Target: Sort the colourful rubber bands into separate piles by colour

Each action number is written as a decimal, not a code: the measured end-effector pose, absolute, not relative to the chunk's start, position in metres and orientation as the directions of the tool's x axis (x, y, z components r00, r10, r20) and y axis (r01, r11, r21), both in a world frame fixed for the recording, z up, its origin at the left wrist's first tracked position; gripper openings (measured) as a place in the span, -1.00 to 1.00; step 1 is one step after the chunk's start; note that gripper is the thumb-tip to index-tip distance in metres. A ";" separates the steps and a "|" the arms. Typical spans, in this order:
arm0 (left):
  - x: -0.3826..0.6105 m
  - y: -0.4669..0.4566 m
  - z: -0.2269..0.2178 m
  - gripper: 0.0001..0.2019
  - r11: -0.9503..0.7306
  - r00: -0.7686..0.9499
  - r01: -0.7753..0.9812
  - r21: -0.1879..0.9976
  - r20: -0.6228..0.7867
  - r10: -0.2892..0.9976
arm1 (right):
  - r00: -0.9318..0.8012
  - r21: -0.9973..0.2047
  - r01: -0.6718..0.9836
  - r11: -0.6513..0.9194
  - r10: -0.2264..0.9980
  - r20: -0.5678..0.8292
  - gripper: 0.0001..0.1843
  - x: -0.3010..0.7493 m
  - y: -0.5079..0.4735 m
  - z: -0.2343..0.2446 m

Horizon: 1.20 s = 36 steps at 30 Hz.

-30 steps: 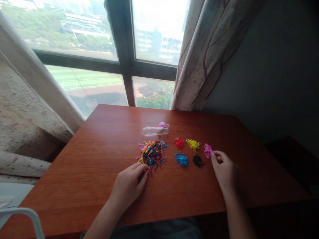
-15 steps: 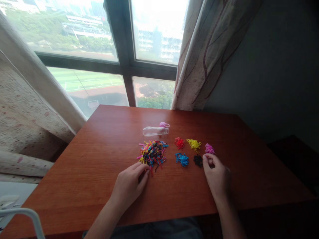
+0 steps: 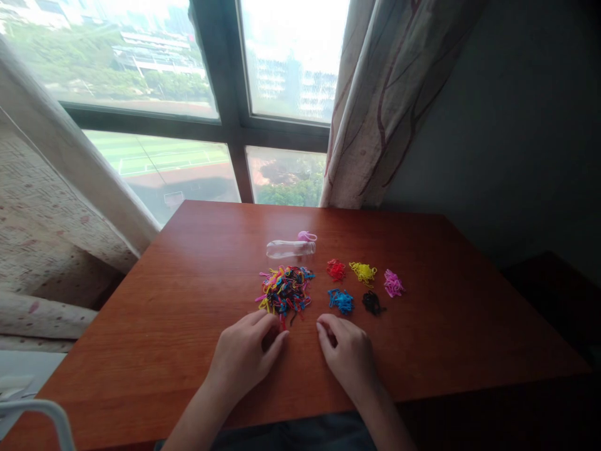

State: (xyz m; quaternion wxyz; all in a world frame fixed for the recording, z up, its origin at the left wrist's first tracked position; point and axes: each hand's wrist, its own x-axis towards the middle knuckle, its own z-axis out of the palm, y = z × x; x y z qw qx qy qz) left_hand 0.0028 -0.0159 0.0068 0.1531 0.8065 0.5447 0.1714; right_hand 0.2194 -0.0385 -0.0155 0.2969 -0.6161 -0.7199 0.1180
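A mixed heap of small plastic stitch markers, in several colours, lies on the wooden table. My left hand rests at the heap's near edge, thumb and forefinger apart, with nothing visibly held. Just right of the heap's near side is my right hand, its thumb and forefinger tips drawn together and no marker showing between them. Sorted piles lie farther right: red markers, yellow markers, pink markers, blue markers and black markers.
Behind the heap a clear plastic bottle lies on its side, with a pink cap with a loop beside it. The table reaches back to a window between curtains. A white curved rail stands at the lower left.
My right hand has moved left, from beside the black and pink piles to near the mixed heap. My left thumb and forefinger have spread apart at the heap's near edge.
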 end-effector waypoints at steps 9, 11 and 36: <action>0.024 -0.026 0.010 -0.85 -0.234 0.215 0.914 0.331 0.094 0.972 | -0.062 -0.597 0.771 0.221 0.959 0.275 -0.81 0.221 -0.038 -0.017; 0.026 -0.027 0.010 -0.85 -0.210 0.193 0.924 0.319 0.086 0.978 | -0.059 -0.603 0.767 0.219 0.960 0.273 -0.81 0.221 -0.038 -0.016; 0.095 0.080 0.055 -0.78 -0.504 0.500 0.835 0.220 0.079 0.863 | -0.049 -0.641 0.738 0.211 0.964 0.261 -0.81 0.221 -0.038 -0.014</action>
